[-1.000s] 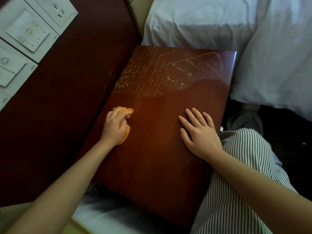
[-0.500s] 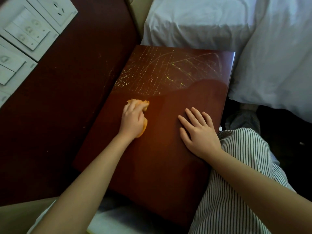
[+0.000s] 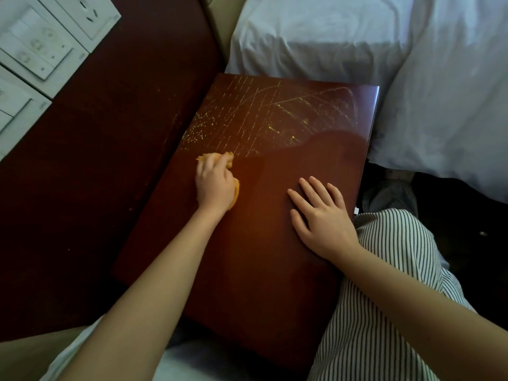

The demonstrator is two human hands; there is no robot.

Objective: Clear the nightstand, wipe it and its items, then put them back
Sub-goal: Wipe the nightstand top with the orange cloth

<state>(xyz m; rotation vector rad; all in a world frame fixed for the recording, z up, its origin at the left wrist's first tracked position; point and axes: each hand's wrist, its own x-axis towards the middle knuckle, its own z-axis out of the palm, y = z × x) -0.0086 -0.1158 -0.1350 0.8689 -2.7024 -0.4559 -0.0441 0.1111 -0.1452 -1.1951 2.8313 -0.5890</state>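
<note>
The orange cloth (image 3: 232,160), centre left of the frame, is largely hidden under the left hand (image 3: 215,184), gripped by curled fingers; its long axis cannot be judged. The right hand (image 3: 321,218) is laid flat, fingers straight, on the nightstand surface (image 3: 261,270).

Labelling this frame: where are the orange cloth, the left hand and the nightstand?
orange cloth (image 3: 229,155), head view, bunched edge past the fingers
left hand (image 3: 215,185), head view, back of the hand
nightstand (image 3: 261,257), head view, bare polished top
</note>
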